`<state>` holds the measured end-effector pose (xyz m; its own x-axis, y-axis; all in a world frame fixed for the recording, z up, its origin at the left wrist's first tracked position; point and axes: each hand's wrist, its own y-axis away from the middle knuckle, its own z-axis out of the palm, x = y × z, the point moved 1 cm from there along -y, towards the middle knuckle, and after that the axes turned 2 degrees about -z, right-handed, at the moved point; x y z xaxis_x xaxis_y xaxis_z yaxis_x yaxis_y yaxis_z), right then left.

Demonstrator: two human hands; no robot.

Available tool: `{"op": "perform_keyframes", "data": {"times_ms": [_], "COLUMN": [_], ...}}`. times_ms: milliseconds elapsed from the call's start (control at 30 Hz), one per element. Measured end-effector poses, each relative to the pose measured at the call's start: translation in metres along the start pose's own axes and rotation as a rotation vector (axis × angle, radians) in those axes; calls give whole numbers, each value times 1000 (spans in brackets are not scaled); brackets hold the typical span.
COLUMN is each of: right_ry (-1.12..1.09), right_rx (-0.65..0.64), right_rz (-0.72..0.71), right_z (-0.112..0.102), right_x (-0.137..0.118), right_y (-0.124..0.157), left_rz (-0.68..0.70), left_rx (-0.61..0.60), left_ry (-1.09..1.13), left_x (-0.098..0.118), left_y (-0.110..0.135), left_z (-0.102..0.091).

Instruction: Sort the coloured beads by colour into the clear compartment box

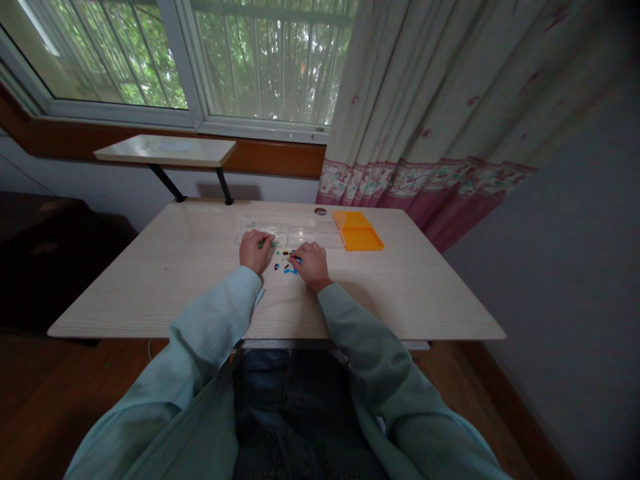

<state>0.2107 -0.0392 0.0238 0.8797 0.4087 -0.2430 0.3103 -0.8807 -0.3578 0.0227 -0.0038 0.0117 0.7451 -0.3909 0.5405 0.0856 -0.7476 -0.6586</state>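
My left hand [255, 251] is over the desk near the front of the clear plastic tray, its thumb and fingers pinched on a small green piece [267, 244]. My right hand [312, 265] is to the right of it, low over the scattered small building pieces [287, 271]. Its fingertips are pressed together; a tiny dark bit shows there, too small to name. Blue, brown, green and dark pieces lie loose on the desktop between and below the hands. Behind them is the clear tray [300, 236], divided into compartments, partly hidden by my hands.
An orange divided tray [362, 239] lies at the right end of the clear one. A small raised shelf [167, 149] on black brackets stands at the desk's back left. The wooden desk [400, 300] reaches to a curtain [400, 133] and a window behind.
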Motion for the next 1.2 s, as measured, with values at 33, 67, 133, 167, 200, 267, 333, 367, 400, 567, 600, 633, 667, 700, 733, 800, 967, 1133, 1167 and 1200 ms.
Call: {"op": "perform_keyframes", "data": {"times_ms": [33, 67, 133, 167, 200, 267, 333, 367, 400, 567, 600, 633, 667, 700, 733, 800, 967, 1133, 1167, 1200], "right_ry": [1, 2, 2, 3, 6, 11, 10, 8, 6, -33, -52, -75, -101, -130, -159, -220, -400, -537, -544, -550], "right_rx": [2, 3, -1, -5, -8, -9, -10, -11, -13, -1, 10, 25, 42, 62, 86, 144, 261, 333, 342, 350], "right_rz": [5, 12, 23, 25, 21, 11, 3, 3, 5, 1, 4, 8, 15, 25, 36, 61, 86, 67, 62, 56], "right_z": [0, 1, 1, 1, 1, 1, 0, 0, 0, -1, 0, 0, 1, 1, 2, 3, 7, 9, 10, 10], "right_x": [0, 1, 1, 1, 1, 0, -2, -2, -3, -5, -5, -4, -4, -3, -1, 2, 11, 15, 15, 15], "right_y": [0, 0, 0, 0, 0, 0, 0, 0, 0, 1, 1, 1, 1, 1, 0, -1, -6, -9, -9, -9], "left_rz": [-5, -9, -12, -11, -8, -3, -5, -8, -12, -78, -91, -99, -104, -106, -106, -101, -91, 77, 131, 189], "left_rx": [-5, -11, -20, -22, -23, -22, -13, -7, -2, -19, -25, -31, -33, -32, -30, -23, -13, -72, -111, -159], "left_ry": [2, 5, 4, 0, -5, -17, -23, -27, -33, -109, -118, -122, -124, -125, -124, -117, -90, -26, -3, 21], "left_x": [0, 0, 0, -1, -1, -1, -2, -2, -2, -4, -5, -5, -5, -5, -5, -5, -6, 8, 13, 18], "left_y": [0, 0, 0, 0, 0, 0, 0, 0, 0, 1, 1, 1, 1, 1, 1, 1, 0, 4, 5, 7], "left_z": [0, 0, 0, 0, 0, 0, 0, 0, 0, 1, 1, 0, 0, 0, 0, 0, 0, -1, -1, -1]}}
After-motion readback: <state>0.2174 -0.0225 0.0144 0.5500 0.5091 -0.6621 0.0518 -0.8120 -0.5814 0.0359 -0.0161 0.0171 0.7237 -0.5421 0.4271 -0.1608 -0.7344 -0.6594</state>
